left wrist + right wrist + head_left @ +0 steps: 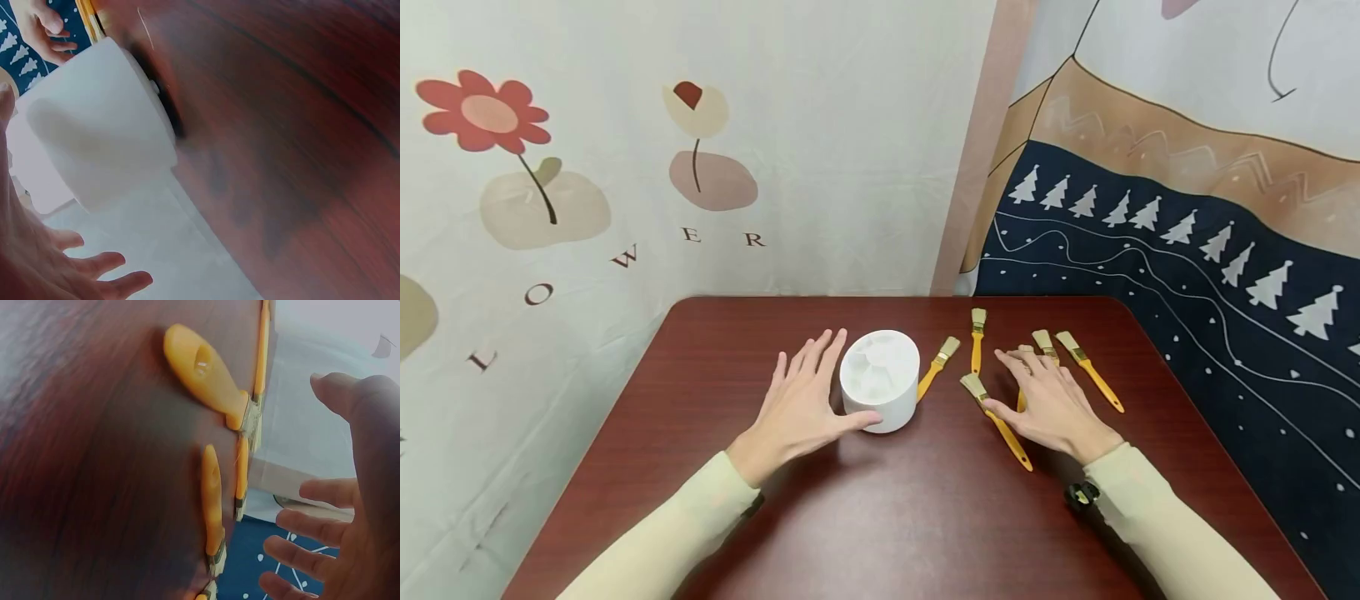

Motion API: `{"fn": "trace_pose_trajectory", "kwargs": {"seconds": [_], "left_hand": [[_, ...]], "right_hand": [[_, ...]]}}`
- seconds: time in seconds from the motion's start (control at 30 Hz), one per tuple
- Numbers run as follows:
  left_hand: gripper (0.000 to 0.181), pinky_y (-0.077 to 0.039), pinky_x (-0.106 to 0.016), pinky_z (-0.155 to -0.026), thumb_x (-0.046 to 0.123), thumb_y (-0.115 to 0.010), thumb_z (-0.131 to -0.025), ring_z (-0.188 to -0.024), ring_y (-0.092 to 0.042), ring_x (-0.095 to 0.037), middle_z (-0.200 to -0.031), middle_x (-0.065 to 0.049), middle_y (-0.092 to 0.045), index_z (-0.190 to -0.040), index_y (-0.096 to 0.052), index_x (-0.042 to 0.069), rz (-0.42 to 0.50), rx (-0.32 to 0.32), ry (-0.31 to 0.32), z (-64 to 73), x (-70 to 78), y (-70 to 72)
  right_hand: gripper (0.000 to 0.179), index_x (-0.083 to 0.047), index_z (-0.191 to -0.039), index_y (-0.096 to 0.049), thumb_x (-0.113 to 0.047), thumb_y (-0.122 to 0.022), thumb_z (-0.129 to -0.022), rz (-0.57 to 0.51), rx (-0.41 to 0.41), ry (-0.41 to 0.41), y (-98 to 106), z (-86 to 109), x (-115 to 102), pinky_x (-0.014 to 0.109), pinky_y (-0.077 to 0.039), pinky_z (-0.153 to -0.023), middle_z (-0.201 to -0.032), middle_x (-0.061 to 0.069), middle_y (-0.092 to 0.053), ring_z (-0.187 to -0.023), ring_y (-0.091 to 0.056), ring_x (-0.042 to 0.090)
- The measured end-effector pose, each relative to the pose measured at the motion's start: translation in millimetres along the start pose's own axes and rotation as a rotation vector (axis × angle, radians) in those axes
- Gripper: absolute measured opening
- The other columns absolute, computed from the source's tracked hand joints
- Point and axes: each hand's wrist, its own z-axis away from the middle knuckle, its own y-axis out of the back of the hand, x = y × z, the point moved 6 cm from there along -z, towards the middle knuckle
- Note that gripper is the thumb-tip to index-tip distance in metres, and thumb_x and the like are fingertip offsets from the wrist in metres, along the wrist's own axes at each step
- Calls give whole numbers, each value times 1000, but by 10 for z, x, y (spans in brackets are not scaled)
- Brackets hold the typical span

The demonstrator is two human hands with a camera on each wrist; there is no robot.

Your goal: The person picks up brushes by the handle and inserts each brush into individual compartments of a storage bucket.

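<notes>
A white round container (895, 408) with dividers showing inside its top stands upright on the table. My left hand (801, 400) is beside its left side, fingers straight and thumb spread across its front; whether the thumb touches it, I cannot tell. Over a group of paintbrushes hovers my right hand (1052, 400), its fingers spread and holding nothing. The nearest paintbrush (1007, 435), yellow-handled with pale bristles, lies by the right thumb. Part of another brush is hidden under that hand. In the right wrist view, brush handles (200, 369) lie below the open fingers.
More paintbrushes lie about: one by the container (936, 367), one farther back (977, 346), one at the right (1097, 379). The dark red wooden table (880, 517) ends at a back edge against a printed cloth (850, 167). A navy cloth hangs at right.
</notes>
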Motion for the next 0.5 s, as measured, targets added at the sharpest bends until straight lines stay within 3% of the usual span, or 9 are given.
{"fn": "trace_pose_trajectory", "kwargs": {"seconds": [0.23,0.5], "left_hand": [[137,-34,-73,-139,91,-83,-83,-172,-44,-41,-191,-4,-36,-188,-20,31,43,33,-13,-30,129,-7],[134,-54,-64,-119,86,-87,-83,-153,-60,-38,-181,-6,-48,-187,-26,28,66,56,-2,-53,231,-17]], "right_hand": [[84,-13,-168,-61,-67,-77,-106,-32,-27,25,-40,-85,-47,79,-50,-122,-162,21,-65,-149,-62,50],[76,-10,-158,-69,-63,-80,-105,-38,-62,31,-91,-135,-65,71,-59,-115,-152,20,-70,-138,-69,44]]}}
